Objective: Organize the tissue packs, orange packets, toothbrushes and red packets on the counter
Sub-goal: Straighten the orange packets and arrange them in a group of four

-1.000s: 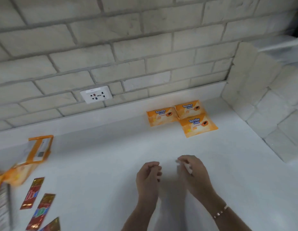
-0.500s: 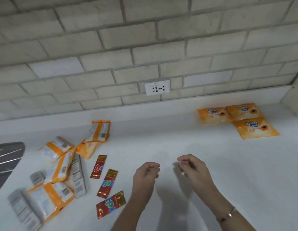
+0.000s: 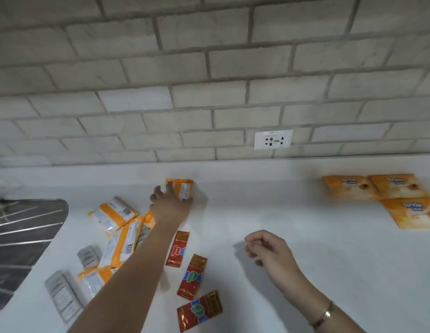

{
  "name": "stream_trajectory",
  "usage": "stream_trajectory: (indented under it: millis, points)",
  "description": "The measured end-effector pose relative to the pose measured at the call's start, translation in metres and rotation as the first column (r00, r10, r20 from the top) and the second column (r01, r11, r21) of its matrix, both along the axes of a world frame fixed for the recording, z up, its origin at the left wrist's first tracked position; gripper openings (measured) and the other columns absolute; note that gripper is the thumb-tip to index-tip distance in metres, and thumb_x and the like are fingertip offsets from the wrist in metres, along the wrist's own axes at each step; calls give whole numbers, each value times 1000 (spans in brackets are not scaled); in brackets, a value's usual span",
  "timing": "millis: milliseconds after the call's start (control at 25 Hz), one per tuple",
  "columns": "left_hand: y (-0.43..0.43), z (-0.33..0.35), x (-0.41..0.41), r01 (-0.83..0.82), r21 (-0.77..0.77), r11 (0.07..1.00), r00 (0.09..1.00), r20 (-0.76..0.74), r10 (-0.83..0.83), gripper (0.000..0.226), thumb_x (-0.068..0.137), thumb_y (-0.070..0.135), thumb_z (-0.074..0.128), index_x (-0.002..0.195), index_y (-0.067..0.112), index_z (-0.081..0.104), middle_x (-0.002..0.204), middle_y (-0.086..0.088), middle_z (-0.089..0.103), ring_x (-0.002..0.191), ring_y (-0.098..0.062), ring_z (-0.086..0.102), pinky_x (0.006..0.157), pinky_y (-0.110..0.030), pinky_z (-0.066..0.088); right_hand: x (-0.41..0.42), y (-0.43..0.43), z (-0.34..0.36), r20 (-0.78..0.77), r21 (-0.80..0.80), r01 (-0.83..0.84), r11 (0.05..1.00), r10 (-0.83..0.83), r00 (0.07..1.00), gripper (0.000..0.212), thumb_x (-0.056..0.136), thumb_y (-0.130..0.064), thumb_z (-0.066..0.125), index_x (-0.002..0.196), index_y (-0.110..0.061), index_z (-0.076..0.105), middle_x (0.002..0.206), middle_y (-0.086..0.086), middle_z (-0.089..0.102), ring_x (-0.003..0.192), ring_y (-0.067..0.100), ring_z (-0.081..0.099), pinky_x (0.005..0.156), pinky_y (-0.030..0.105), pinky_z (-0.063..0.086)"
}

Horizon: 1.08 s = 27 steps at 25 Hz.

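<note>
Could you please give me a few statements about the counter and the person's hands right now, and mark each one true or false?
1. The left hand is on an orange packet by the back wall. True.
2. The right hand holds a red packet. False: it is empty, loosely curled above the counter.
3. Three red packets lie between the two forearms. True.
4. The three Tender Love tissue packs are at the left by the sink. False: they lie at the far right.
5. Something is plugged into the wall socket. False: nothing is plugged in.
</note>
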State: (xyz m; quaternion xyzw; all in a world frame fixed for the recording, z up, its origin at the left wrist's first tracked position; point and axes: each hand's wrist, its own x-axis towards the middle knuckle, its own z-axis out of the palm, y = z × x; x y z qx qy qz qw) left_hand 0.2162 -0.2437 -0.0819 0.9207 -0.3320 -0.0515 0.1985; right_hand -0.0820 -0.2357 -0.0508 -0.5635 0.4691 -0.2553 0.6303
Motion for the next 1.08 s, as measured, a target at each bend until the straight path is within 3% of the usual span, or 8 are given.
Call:
stream_trajectory:
  millis: [120, 200, 440, 600, 720, 840, 960, 1080]
  points:
    - [-36, -8, 30, 33, 329, 944, 997, -73, -10, 98, 78, 76, 61, 151, 18, 32, 144, -21, 44, 134, -42, 42, 108, -54, 38, 3, -3, 2, -34, -17, -5, 1000, 4, 999, 18, 96, -2, 62, 92, -15, 74, 90, 19, 71, 76, 11, 64, 70, 21, 49]
    - [-42, -21, 35, 21, 363, 932, 997, -80, 8, 100, 75, 79, 61, 149, 19, 32, 143, -21, 48, 133, -40, 43, 107, -54, 38, -1, -5, 1, -51, -19, 4, 1000, -5, 999, 17, 95, -1, 63, 91, -14, 73, 89, 22, 71, 73, 10, 63, 69, 18, 48]
    - [-36, -22, 36, 73, 139, 988, 997, 15, -76, 96, 71, 80, 61, 139, 16, 40, 124, -17, 57, 119, -37, 50, 98, -48, 46, -23, -2, -8, -83, 70, 64, 995, -58, 995, 17, 96, -4, 61, 94, -14, 74, 88, 9, 75, 79, 15, 65, 71, 27, 48]
    - [-18, -2, 9, 197, -91, 976, 980, 8, -197, 78, 69, 60, 63, 129, 12, 51, 115, -13, 65, 107, -35, 59, 87, -39, 45, -27, 1, -6, -82, 100, 89, 991, -81, 993, 13, 95, -8, 63, 96, -14, 74, 95, 11, 75, 80, 14, 66, 73, 28, 49]
    - [6, 19, -62, 323, -330, 887, 927, -79, -367, 54, 65, 43, 81, 108, 16, 62, 99, -6, 69, 93, -29, 64, 75, -30, 42, -23, 0, -4, 33, 210, 123, 970, -132, 991, 10, 95, -11, 64, 100, -7, 72, 89, 9, 76, 78, 20, 66, 75, 36, 50]
    - [34, 32, -145, 441, -512, 737, 826, -90, -557, 43, 60, 41, 80, 90, 30, 53, 100, 10, 60, 97, -18, 58, 81, -23, 42, -21, -1, -3, 303, 426, 169, 889, -316, 899, 20, 93, -23, 68, 107, -9, 69, 93, 14, 72, 80, 29, 65, 74, 39, 52]
    - [52, 32, -198, 536, -515, 669, 774, -15, -633, 45, 62, 44, 81, 96, 31, 54, 111, 17, 58, 104, -12, 57, 87, -33, 49, -32, 2, 1, 390, 314, 203, 928, -321, 863, 21, 99, -8, 59, 116, -4, 70, 106, 15, 78, 89, 29, 76, 75, 37, 58]
    - [63, 36, -223, 488, -473, 733, 729, -241, -641, 69, 63, 56, 82, 123, 40, 50, 115, 27, 55, 112, 0, 51, 93, -27, 48, -52, 2, 4, 325, 218, 311, 925, -370, 870, 28, 92, 6, 61, 116, -4, 73, 108, 18, 78, 101, 37, 76, 96, 53, 57]
